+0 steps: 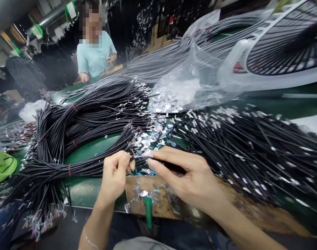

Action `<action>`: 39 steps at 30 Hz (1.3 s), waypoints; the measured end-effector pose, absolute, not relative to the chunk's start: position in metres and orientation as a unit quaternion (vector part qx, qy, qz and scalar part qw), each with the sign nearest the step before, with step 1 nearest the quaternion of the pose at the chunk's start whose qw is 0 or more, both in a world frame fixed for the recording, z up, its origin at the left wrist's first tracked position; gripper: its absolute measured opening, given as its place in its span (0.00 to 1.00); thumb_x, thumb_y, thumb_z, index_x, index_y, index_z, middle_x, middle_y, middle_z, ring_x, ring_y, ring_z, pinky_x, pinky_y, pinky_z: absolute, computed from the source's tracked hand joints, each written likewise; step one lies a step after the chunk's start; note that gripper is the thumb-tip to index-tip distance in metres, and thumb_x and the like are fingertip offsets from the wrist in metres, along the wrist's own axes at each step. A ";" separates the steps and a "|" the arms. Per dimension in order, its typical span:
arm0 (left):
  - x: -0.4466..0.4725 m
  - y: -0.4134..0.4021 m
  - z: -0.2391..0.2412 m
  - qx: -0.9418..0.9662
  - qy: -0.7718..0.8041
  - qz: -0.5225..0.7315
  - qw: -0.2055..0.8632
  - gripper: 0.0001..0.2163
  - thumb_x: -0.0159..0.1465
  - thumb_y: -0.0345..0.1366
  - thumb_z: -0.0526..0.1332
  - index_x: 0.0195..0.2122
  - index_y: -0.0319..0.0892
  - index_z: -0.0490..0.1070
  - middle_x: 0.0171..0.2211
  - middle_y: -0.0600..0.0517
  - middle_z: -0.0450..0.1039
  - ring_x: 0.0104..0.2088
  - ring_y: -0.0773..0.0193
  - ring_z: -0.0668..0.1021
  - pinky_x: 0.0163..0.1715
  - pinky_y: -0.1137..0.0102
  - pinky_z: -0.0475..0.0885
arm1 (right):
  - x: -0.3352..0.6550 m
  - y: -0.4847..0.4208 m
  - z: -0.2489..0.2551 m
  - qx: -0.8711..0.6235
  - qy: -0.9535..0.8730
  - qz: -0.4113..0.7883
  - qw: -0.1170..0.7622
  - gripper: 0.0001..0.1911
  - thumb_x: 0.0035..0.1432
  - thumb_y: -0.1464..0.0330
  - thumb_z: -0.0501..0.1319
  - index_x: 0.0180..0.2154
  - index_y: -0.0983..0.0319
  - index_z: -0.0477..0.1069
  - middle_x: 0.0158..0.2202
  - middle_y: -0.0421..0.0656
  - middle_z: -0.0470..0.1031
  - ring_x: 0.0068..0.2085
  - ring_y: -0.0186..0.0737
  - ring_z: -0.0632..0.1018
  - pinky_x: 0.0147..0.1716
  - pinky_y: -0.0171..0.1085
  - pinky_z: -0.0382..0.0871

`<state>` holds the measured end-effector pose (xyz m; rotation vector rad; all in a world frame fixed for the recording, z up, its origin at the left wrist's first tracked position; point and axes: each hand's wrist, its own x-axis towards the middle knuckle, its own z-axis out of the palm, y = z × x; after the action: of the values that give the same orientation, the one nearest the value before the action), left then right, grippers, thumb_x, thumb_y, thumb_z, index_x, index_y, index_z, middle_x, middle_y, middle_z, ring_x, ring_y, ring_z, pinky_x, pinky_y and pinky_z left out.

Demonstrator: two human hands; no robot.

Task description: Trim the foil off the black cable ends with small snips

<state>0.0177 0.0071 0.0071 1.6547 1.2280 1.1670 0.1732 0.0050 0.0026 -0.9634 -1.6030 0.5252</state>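
My left hand (116, 173) is closed around the end of a black cable (132, 159), its thumb pressed against the fingers. Facing it, my right hand (191, 173) pinches at the thin wire end just beyond the left fingertips. A white covering shows on one right fingertip. Something dark and slim (174, 167) lies under the right fingers; its kind is hard to make out. To the left runs a bundle of black cables (96, 166) tied with a red band (69, 170). Foil and blue wire scraps (148, 142) lie just behind my hands.
Stripped black cables (247, 149) spread across the right. A wooden board (137, 205) with a green strip (148, 211) sits at the front edge. Behind are a clear plastic bag (179, 86), grey cables (158, 62) and a fan (285, 45). Another person (96, 60) works across the table.
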 end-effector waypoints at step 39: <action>0.010 0.001 -0.005 0.787 0.443 0.391 0.179 0.16 0.65 0.36 0.53 0.20 0.40 0.68 0.17 0.55 0.64 0.19 0.71 0.66 0.19 0.73 0.58 | 0.179 0.015 0.004 -0.369 -0.760 0.240 0.478 0.09 0.55 0.76 0.50 0.25 0.59 0.55 0.23 0.38 0.60 0.24 0.33 0.62 0.22 0.33 0.58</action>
<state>0.0104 0.0011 -0.0048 2.2251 1.2534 1.1050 0.1787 0.0153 0.0038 -0.9012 -1.8558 0.5860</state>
